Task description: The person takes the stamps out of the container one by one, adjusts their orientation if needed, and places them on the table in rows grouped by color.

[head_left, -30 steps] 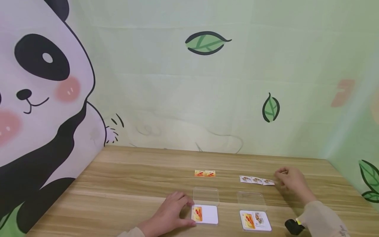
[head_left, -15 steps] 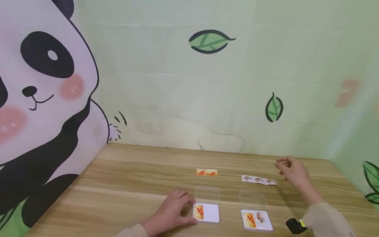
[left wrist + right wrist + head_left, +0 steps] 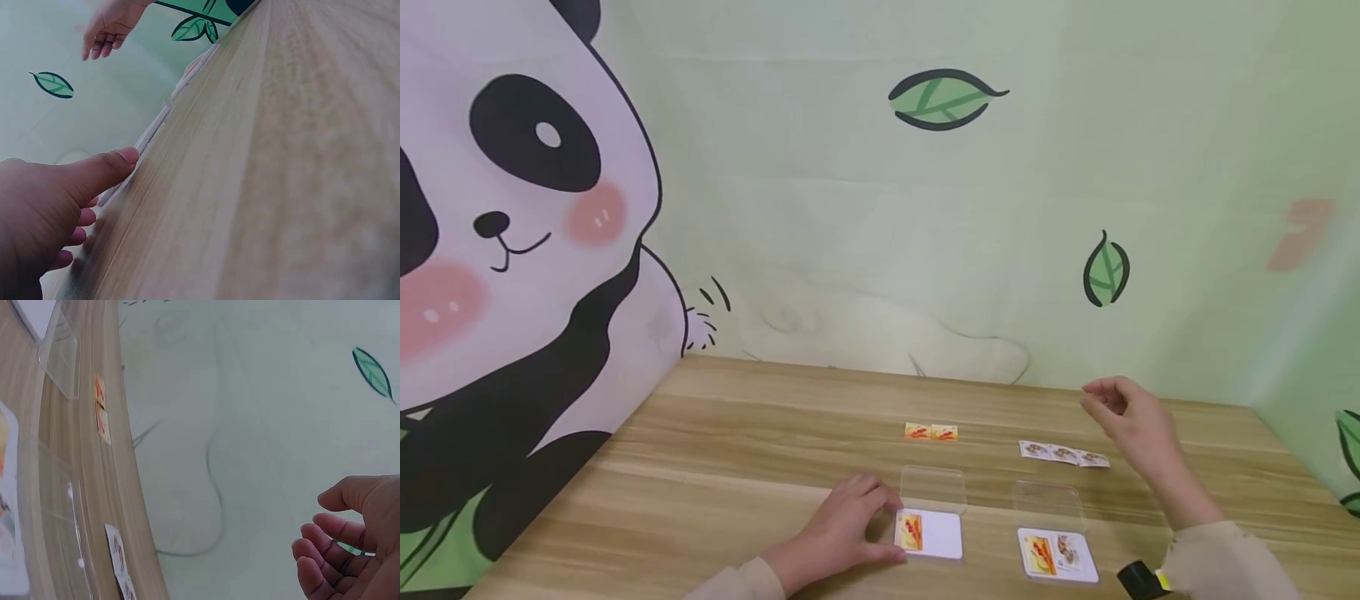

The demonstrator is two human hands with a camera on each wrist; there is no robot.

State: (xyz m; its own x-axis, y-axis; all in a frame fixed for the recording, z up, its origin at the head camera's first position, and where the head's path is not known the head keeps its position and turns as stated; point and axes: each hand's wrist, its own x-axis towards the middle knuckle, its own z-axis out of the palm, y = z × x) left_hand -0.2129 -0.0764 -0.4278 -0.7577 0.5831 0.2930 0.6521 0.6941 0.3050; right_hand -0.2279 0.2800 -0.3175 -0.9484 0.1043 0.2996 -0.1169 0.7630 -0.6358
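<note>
My left hand (image 3: 847, 527) is at the left side of a shallow white case (image 3: 942, 536), its thumb (image 3: 103, 172) on the near corner and its fingers at the far one. An orange picture card (image 3: 912, 532) lies in the left half of that case; its clear lid (image 3: 933, 489) is folded back. My right hand (image 3: 1133, 423) hovers above the table beyond a row of three white picture cards (image 3: 1063, 453). Its fingers are loosely bent, and in the right wrist view nothing shows between thumb and fingers (image 3: 331, 540).
A second white case (image 3: 1078, 554), holding an orange card and a white card, lies to the right with its clear lid (image 3: 1048, 506) folded back. Two orange cards (image 3: 931, 432) lie further back. A dark object (image 3: 1142, 579) shows by the right sleeve. A printed wall (image 3: 820, 208) stands behind the table.
My right hand has risen from beside the right end of the white card row and shifted left. Its fingers have loosened. My left hand stays at the case; the head view has turned slightly left.
</note>
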